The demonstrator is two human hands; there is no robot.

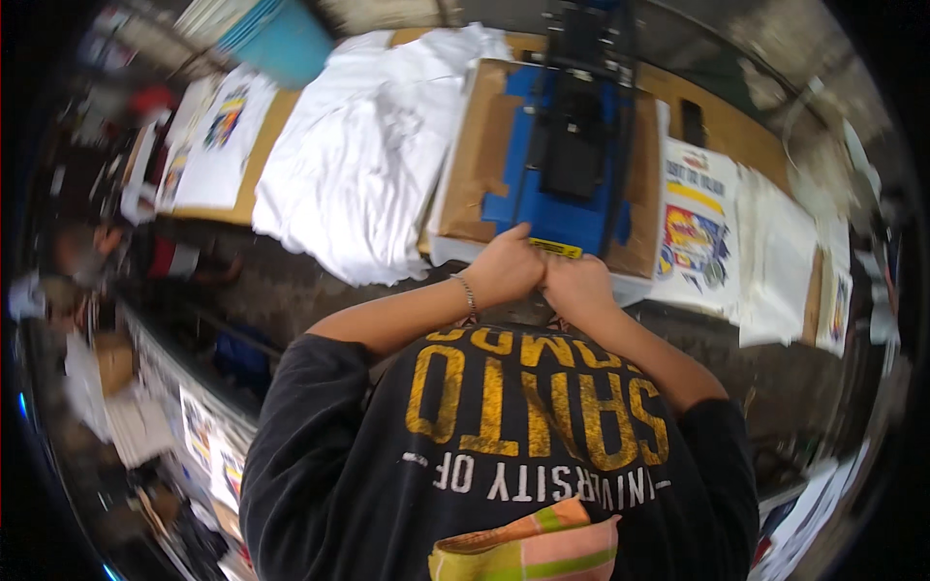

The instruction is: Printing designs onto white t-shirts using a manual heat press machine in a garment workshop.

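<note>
A blue heat press (567, 155) stands on the wooden table, its top plate lying over a brown sheet (480, 155). My left hand (504, 266) and my right hand (576, 283) are side by side at the press's near edge, fingers curled, next to a small yellow label (554, 248). What they grip is hidden under the fingers. A thin bracelet sits on my left wrist. My dark shirt with yellow and white lettering fills the lower part of the view.
A pile of white shirts (358, 155) lies left of the press. Printed white shirts (696, 228) lie to its right, and more printed sheets (218, 136) at far left. A turquoise bin (286, 39) stands at the back. Printed sheets line the floor (208, 441).
</note>
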